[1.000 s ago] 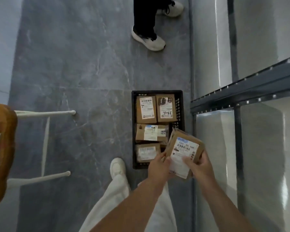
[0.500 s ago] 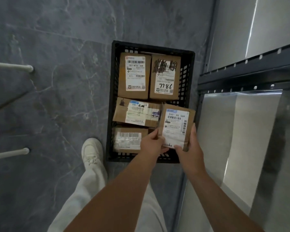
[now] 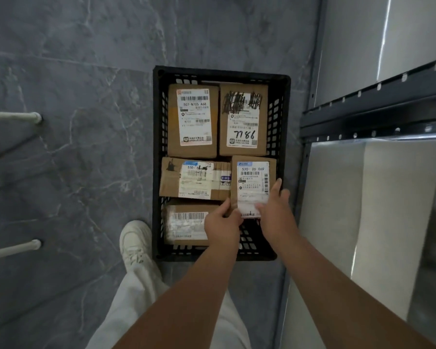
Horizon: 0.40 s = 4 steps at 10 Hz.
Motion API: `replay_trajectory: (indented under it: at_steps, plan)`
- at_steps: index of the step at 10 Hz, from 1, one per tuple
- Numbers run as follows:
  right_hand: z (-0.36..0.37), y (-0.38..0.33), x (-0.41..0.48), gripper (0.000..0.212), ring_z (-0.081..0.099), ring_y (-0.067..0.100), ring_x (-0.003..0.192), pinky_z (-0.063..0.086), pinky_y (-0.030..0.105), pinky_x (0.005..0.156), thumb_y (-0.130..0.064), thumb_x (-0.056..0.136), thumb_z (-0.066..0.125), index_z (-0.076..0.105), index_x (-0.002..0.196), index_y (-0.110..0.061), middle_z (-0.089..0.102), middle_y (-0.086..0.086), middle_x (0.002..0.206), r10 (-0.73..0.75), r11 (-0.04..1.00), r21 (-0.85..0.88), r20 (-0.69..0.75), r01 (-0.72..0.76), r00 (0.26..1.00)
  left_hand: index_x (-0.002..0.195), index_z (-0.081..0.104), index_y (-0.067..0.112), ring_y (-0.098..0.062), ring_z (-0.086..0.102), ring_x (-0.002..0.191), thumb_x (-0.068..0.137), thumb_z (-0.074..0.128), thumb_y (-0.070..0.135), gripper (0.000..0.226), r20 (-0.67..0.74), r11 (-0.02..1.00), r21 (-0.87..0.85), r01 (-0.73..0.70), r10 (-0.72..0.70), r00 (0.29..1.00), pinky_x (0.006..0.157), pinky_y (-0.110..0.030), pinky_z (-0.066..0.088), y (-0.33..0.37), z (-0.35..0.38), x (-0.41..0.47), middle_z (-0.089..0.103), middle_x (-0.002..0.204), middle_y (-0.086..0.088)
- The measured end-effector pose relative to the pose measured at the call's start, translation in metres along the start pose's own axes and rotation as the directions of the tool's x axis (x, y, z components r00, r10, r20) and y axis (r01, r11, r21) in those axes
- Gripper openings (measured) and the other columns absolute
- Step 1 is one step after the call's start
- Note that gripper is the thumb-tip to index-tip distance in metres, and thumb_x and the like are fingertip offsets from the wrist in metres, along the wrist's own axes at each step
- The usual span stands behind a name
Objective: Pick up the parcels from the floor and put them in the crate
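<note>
Seen from the head camera, a black crate (image 3: 158, 152) with slotted walls sits on the grey marbled floor (image 3: 73, 122) at the centre of the frame. Both hands hold one parcel (image 3: 252, 182) over the crate's lower right part. The left hand (image 3: 222, 226) curls its fingers round the parcel's lower left corner. The right hand (image 3: 275, 210) grips the lower right edge, one finger stretched up along the side and the thumb on the white label. The label reads 530-D5 069 and faces up. Whether the parcel already rests on the crate bottom or hangs just above it, I cannot tell.

Four more boxes lie inside the crate:
- The 507 box (image 3: 191, 119) is at upper left.
- The 7786 box (image 3: 243, 119) touches it on the right, and its label is partly scribbled over.
- The taped box (image 3: 194, 178) lies crosswise below those two, with its right end just beside or under the held parcel.
- The wrapped box (image 3: 186, 222) is at lower left, partly hidden by the left hand.

Below and left of the crate stand a white shoe (image 3: 135, 240) and a pale trouser leg (image 3: 136, 298). Two white legs (image 3: 13, 115) of some furniture enter from the left edge. A dark metal rack (image 3: 375, 112) with pale panels fills the right side.
</note>
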State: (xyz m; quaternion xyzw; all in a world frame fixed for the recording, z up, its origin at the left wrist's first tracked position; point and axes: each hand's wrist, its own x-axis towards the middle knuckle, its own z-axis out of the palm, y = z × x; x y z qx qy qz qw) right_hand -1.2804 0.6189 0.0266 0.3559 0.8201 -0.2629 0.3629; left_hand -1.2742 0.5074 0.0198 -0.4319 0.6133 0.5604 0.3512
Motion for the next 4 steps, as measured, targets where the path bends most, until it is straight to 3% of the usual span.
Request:
replay_trajectory:
  at_steps: [1, 2, 3, 4]
  plan:
    - [0.007, -0.014, 0.004, 0.073, 0.037, 0.026, 0.122, 0.042, 0.037, 0.094, -0.011, 0.096, 0.052, 0.009, 0.155, -0.014, 0.026, 0.012, 0.138, -0.165, 0.963, -0.227, -0.078, 0.143, 0.983, 0.127, 0.062, 0.014, -0.012, 0.062, 0.103, 0.092, 0.056, 0.001, 0.038, -0.073, 0.966, 0.236, -0.107, 0.127, 0.989, 0.091, -0.028, 0.053, 0.005, 0.015, -0.005, 0.066, 0.116, 0.004]
    - [0.022, -0.02, 0.001, 0.05, 0.044, 0.031, 0.117, 0.043, 0.042, 0.095, -0.003, 0.094, 0.049, 0.038, 0.143, -0.009, 0.04, 0.014, 0.13, -0.305, 0.937, -0.157, 0.073, 0.313, 0.95, 0.114, 0.065, 0.015, -0.019, 0.064, 0.101, 0.092, 0.046, 0.001, 0.032, -0.112, 0.967, 0.244, -0.072, 0.102, 0.988, 0.088, -0.036, 0.055, -0.004, 0.016, -0.011, 0.066, 0.11, -0.003]
    - [0.021, -0.015, 0.004, 0.06, 0.042, 0.024, 0.123, 0.044, 0.04, 0.104, -0.013, 0.092, 0.056, 0.036, 0.149, -0.016, 0.036, 0.005, 0.138, -0.306, 0.93, -0.143, 0.203, 0.338, 0.93, 0.115, 0.068, 0.014, -0.017, 0.065, 0.087, 0.093, 0.042, 0.0, 0.037, 0.0, 0.954, 0.295, -0.049, 0.051, 0.999, 0.066, -0.021, 0.052, -0.002, 0.002, -0.005, 0.071, 0.105, -0.008]
    - [0.01, -0.013, -0.004, 0.07, 0.022, 0.026, 0.147, 0.026, 0.043, 0.119, -0.02, 0.096, 0.054, 0.021, 0.157, -0.023, 0.015, 0.002, 0.162, -0.206, 0.961, -0.111, 0.324, 0.254, 0.923, 0.117, 0.067, 0.01, -0.016, 0.065, 0.092, 0.094, 0.042, -0.001, 0.037, 0.033, 0.942, 0.326, -0.081, 0.075, 0.997, 0.072, -0.023, 0.053, 0.014, -0.006, -0.013, 0.071, 0.107, -0.007]
